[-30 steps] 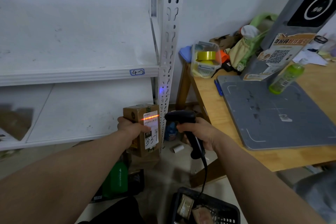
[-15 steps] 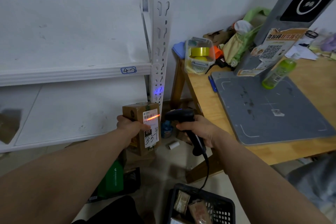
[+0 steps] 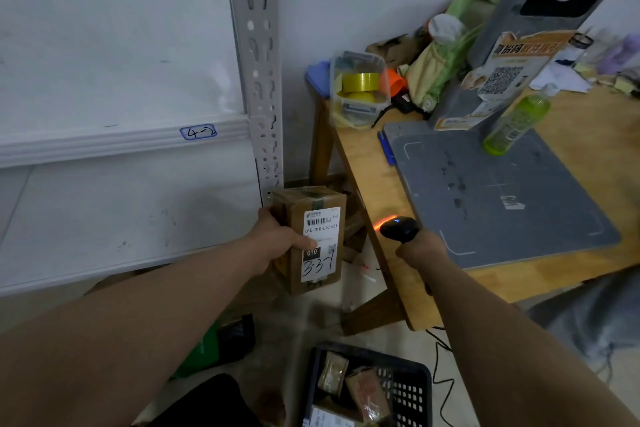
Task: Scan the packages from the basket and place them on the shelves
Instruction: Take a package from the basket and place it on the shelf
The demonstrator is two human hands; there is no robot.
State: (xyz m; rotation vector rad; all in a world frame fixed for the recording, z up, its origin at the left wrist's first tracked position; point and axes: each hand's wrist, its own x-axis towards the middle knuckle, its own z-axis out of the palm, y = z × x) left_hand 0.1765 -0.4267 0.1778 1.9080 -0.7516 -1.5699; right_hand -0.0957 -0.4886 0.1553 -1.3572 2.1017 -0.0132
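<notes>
White shelves (image 3: 114,149) fill the left of the frame, and the front lip of the upper one carries a handwritten tag (image 3: 198,132) reading 4-2, just left of the slotted upright (image 3: 258,80). Just right of centre, below that upright, the left hand (image 3: 277,239) holds a brown cardboard package (image 3: 294,218) on end. The fingers wrap its left side and the thumb presses on the white label (image 3: 320,243), below the barcode and above the pen-written 3-3-1.

To the right, the right hand (image 3: 420,248) holds the black scanner (image 3: 398,229). Its fingers are mostly hidden behind the wrist, but they appear clamped round the handle. The red beam falls on the edge of the wooden table (image 3: 370,180), not on the label, so the scanner is aimed away from the package.

If the code has not registered, the nose should swing left so the line crosses the whole barcode squarely, with the thumb kept off it. If it has, the written number suggests a bay other than 4-2, so the shelf tags are worth reading before setting the package down with its label facing out.

At the lower centre-right the black basket (image 3: 408,392) holds more parcels (image 3: 363,392) to scan.
</notes>
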